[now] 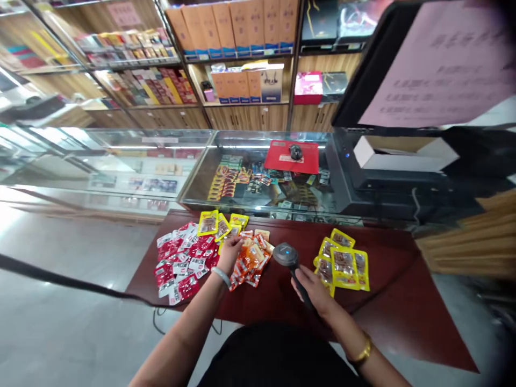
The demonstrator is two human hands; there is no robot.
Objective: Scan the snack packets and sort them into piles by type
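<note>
Your right hand (313, 289) grasps scanner (287, 255); left hand (228, 256) at orange packets (250, 264), can't tell grip. Red packets (206, 246) left, yellow packets (344, 267) right; glass counter (258, 208) behind table (403, 317).

Single head-worn view, looking forward and down; table (403, 317) near, shelves (332, 63) farther.

The right hand (313, 290) grips a scanner (286, 255) above the tabletop (403, 306); the left hand (229, 256) is at the orange packets (253, 262), with red packets (186, 258) alongside and yellow packets (344, 267) in two groups.
</note>
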